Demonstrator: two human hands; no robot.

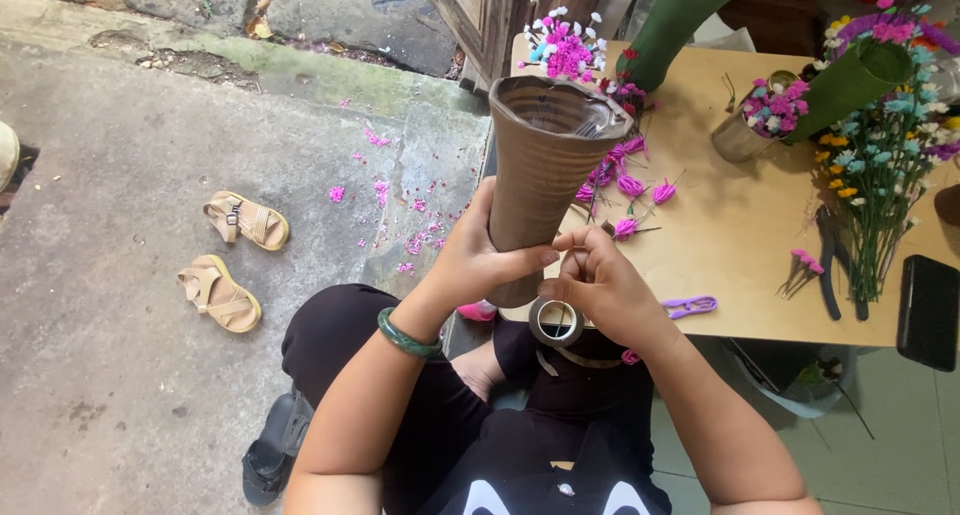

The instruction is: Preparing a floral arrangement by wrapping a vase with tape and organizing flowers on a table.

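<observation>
My left hand grips a tall brown paper-wrapped cone around its lower half, wide mouth up. My right hand is closed against the cone's lower right side, fingers pinching at the wrap; whether tape is between them I cannot tell. A roll of tape hangs just under that hand. A green bangle circles my left wrist. Both hands are over my lap, at the near edge of a wooden table.
Pink flower heads and a purple clip lie on the table. Green cones with flowers, a tin cup, stemmed flowers, pliers and a black phone sit right. Sandals rest on the concrete floor.
</observation>
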